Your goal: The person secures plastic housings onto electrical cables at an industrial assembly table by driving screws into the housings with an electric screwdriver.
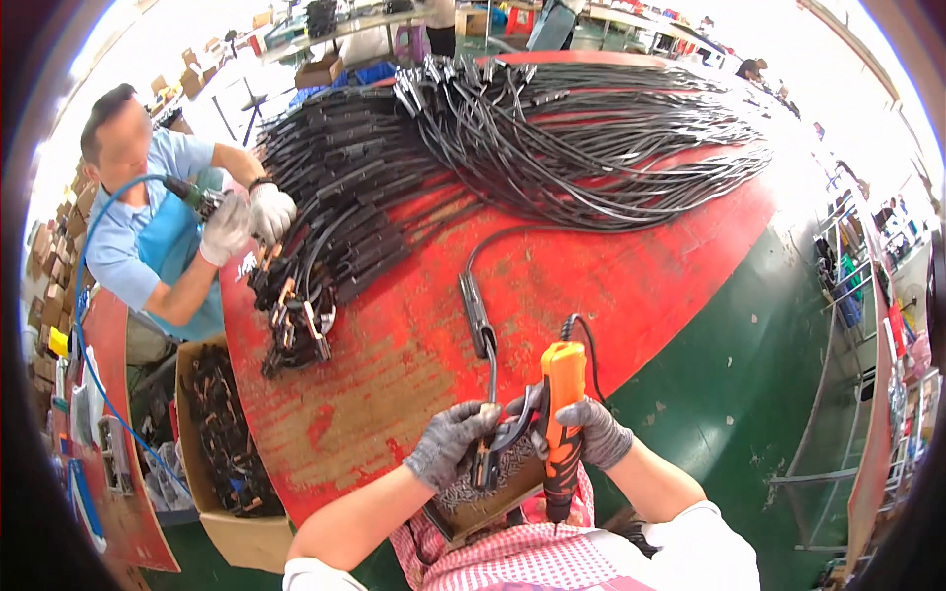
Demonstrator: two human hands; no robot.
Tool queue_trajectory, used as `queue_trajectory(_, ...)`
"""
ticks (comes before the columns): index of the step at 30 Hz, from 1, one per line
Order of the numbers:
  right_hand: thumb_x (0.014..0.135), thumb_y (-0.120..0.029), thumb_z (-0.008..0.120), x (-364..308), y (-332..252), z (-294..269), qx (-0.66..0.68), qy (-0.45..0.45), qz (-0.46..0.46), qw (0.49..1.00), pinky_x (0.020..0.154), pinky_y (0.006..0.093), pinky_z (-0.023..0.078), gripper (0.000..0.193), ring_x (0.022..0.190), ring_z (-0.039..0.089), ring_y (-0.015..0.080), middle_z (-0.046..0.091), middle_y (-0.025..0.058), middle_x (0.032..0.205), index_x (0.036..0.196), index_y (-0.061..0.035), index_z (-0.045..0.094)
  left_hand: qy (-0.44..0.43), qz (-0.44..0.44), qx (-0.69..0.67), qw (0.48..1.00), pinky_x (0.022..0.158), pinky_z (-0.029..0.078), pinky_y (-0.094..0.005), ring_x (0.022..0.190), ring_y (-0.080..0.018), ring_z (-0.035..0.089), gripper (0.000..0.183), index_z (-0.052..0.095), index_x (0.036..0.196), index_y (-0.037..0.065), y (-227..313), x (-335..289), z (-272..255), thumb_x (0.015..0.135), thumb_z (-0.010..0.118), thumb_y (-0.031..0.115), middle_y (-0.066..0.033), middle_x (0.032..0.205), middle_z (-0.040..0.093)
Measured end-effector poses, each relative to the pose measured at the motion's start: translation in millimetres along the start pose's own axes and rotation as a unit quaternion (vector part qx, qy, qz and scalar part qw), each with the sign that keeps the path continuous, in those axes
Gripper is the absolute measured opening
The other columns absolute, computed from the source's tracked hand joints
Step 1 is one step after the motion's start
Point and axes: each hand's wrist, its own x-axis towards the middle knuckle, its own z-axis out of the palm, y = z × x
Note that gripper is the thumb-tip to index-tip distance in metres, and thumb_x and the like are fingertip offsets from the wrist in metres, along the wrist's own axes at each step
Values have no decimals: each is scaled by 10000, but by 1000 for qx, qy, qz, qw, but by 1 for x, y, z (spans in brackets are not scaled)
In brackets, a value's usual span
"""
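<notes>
Looks like a factory workshop, judging by cables [611, 177] massed on a red worktable [552, 295] beyond the left hand [448, 443], a power tool [564, 374] in the right hand [603, 433] and a gloved co-worker [148, 231] farther left.

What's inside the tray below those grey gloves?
The tray holds lots of small silvery metal bits. The held black part hides some of it; I can't see beneath.

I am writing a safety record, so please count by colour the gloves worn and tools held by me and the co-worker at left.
Grey gloves: 2
White gloves: 2
Orange driver: 1
Green tool: 1
Total: 6
</notes>
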Motion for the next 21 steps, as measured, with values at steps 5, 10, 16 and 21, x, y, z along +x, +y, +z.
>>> queue_trajectory(5, 642, -208, 680, -5, 3, -14, 85, -8, -25, 996, 589, 343, 497, 444, 653, 577, 236, 562, 155, 922, 1007, -57, 477, -78, -70, -53, 993, 613, 507, -284, 711, -155, 602, 177, 576, 861, 53, 2, 34, 0, 834, 572, 228, -61, 790, 614)
queue_trajectory(10, 614, -195, 661, -5, -9, -5, 34, -1, -46, 998, 495, 344, 493, 393, 544, 571, 261, 552, 187, 880, 935, -26, 511, 113, -21, -102, 988, 674, 519, -399, 737, -230, 593, 266, 553, 834, 61, 32, 105, -53, 870, 484, 315, -100, 756, 603)
queue_trajectory(16, 607, -196, 669, -1, -13, 4, 23, -24, -29, 999, 494, 336, 494, 383, 538, 570, 248, 546, 171, 862, 917, -36, 512, 19, -30, -208, 978, 571, 538, -372, 715, -233, 614, 285, 548, 871, 20, 25, 150, -26, 874, 489, 299, -116, 752, 617)
queue_trajectory(21, 586, -192, 706, 1, -12, 2, 16, -45, -32, 998, 494, 315, 497, 410, 569, 571, 235, 544, 163, 872, 909, -32, 512, -95, -49, -194, 975, 510, 518, -308, 578, -154, 601, 232, 576, 804, 66, 33, 111, -18, 794, 591, 297, -41, 677, 611)
